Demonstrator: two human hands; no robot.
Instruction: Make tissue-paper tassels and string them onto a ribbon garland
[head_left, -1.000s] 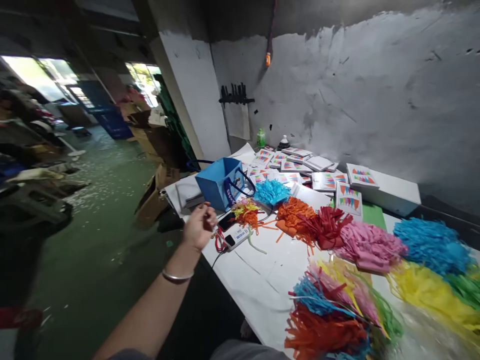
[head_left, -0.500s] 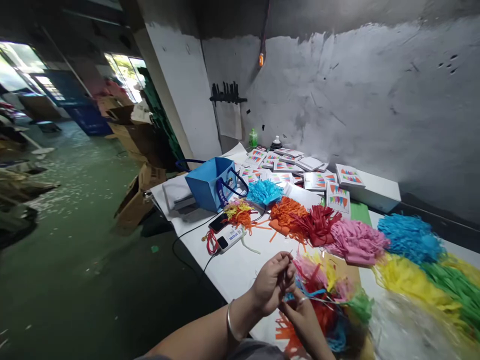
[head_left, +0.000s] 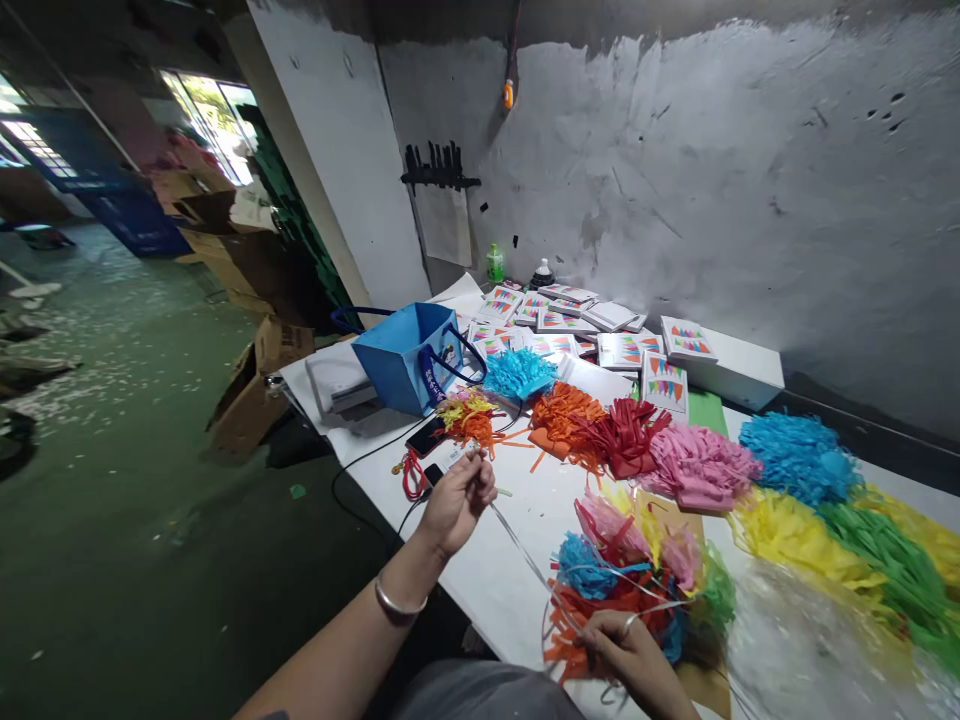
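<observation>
A thin whitish ribbon (head_left: 525,556) stretches slantwise between my two hands. My left hand (head_left: 457,502) is raised over the table's left part, fingers closed in a pinch on the ribbon's upper end. Lower down, my right hand (head_left: 632,645) pinches the same ribbon between thumb and fingers, close to a mixed bunch of paper tassels (head_left: 600,600) in orange, blue, pink, yellow and green. Strands of ribbon also run across that bunch. Behind my left hand lie a white power bank (head_left: 452,457), partly covered, and a red cord (head_left: 413,476).
Fringed tassel bundles lie in a row: orange (head_left: 566,420), red (head_left: 628,440), pink (head_left: 705,468), blue (head_left: 799,460), yellow (head_left: 810,535). A blue bag (head_left: 390,360) stands at the left edge. Printed boxes (head_left: 559,322) pile by the wall. Clear plastic (head_left: 810,640) lies right.
My left hand has moved up and left, away from my right hand, drawing the ribbon out between them. My right hand has shifted slightly right and down. The view has turned a little right.
</observation>
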